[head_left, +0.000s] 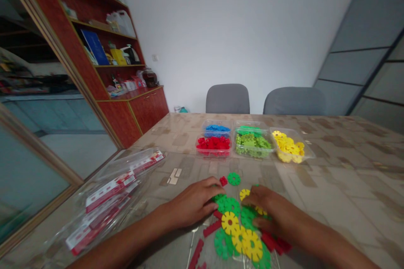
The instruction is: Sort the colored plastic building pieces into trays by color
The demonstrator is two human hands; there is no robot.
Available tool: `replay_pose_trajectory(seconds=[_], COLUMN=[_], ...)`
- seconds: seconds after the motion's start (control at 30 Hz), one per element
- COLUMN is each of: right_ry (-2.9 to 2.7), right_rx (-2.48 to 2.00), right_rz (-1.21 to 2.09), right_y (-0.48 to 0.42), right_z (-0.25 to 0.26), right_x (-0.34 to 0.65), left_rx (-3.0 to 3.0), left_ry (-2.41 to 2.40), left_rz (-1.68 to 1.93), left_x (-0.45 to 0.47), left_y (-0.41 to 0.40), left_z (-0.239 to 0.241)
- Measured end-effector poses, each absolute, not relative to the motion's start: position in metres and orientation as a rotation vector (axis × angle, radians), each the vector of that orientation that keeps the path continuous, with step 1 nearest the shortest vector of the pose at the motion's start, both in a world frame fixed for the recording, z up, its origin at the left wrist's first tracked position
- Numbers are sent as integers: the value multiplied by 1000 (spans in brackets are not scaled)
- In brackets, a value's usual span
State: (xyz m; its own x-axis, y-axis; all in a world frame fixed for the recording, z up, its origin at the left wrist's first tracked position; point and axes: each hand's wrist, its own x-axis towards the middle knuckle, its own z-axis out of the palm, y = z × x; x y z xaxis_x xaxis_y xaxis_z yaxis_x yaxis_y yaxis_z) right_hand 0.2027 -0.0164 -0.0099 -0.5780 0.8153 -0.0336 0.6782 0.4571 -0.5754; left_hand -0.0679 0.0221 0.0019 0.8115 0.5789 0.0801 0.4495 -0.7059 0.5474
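A loose pile of plastic notched building discs lies on the table in front of me, with yellow discs [252, 244] in the middle and green discs [224, 243] around them. My left hand [194, 202] rests at the pile's left side, its fingers and thumb curled on a green disc [232, 207]. On the right side, my right hand [268, 207] closes its fingers and thumb about another green disc [248, 217], partly hiding it. A yellow disc [244, 194] shows beside those fingertips. Dark red strips [212, 228] lie under and beside the discs.
Clear tubs hold blue pieces [217, 129], red pieces [213, 145], green pieces [252, 143] and yellow pieces [288, 147] farther back. Plastic packaging [116, 191] lies at left. A small red piece [223, 181] and a green disc [234, 178] sit beyond my hands. Grey chairs [227, 98] stand behind the table.
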Motion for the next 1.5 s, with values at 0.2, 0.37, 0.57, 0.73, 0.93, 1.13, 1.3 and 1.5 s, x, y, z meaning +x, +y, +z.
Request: replay_pose_trajectory(seconds=[0.2, 0.37, 0.57, 0.73, 0.93, 1.13, 1.3, 1.5], right_ry=[-2353, -2276, -2237, -2290, -2330, -2319, -2298, -2280], right_rx=[-1334, -1319, -1216, -1170, -1265, -1351, -1233, -1344], right_rz=[868, 902, 1117, 1106, 981, 931, 1001, 932], right_y=[-21, -19, -2, 17, 19, 11, 13, 10], right_z=[-13, -15, -1, 9, -7, -6, -4, -18], right_x=[200, 197, 204, 187, 163, 168, 156, 144], left_rx=[2438, 2424, 2433, 2493, 2503, 2482, 2478, 2468], left_ry=[801, 821, 765, 844, 936, 921, 919, 926], left_rz=[331, 336, 318, 317, 266, 277, 282, 287], left_x=[-68, -67, -75, -85, -87, -85, -87, -92], left_y=[22, 23, 28, 36, 39, 39, 41, 47], left_z=[-1, -1, 4, 9, 4, 1, -3, -2])
